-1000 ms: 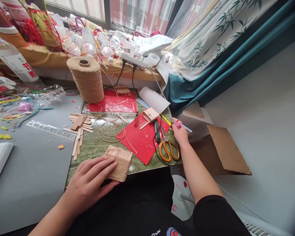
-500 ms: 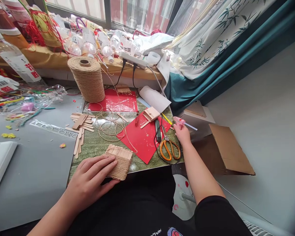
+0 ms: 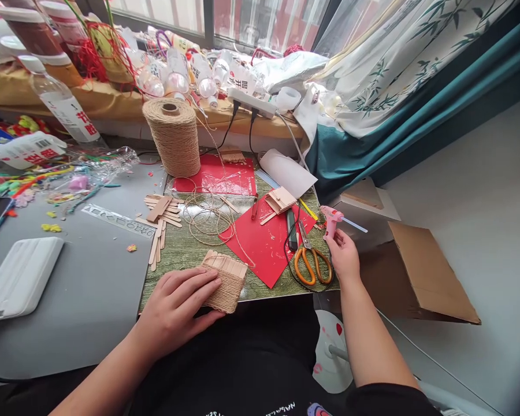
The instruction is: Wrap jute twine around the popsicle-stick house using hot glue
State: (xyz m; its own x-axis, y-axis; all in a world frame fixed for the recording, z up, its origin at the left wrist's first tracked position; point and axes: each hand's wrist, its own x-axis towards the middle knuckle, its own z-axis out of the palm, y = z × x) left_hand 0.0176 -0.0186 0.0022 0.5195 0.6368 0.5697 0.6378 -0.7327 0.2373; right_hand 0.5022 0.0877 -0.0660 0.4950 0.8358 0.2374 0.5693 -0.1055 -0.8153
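Observation:
At the table's front edge my left hand (image 3: 184,297) grips a small panel of wooden craft sticks (image 3: 227,283), most of it wrapped in jute twine. My fingers lie on top and the thumb is at its near edge. My right hand (image 3: 345,254) is closed around the handle of a pink hot glue gun (image 3: 330,219), with a clear glue stick poking out of its back. Left of the glue gun are orange-handled scissors (image 3: 313,263) and a dark green utility knife (image 3: 292,230). A loose strand of twine (image 3: 208,216) runs over the table towards the panel.
A big twine spool (image 3: 173,138) stands at the back. Loose craft sticks (image 3: 161,222) lie left of red paper (image 3: 260,245), which bears a small stick-built piece (image 3: 280,200). A white power bank (image 3: 21,277) is at left, a power strip (image 3: 251,103) on the sill, a cardboard box (image 3: 433,271) at right.
My right hand has lifted the glue gun slightly and turned it, so more of its pink body shows. The camera view has shifted left. My left hand stays on the wrapped panel.

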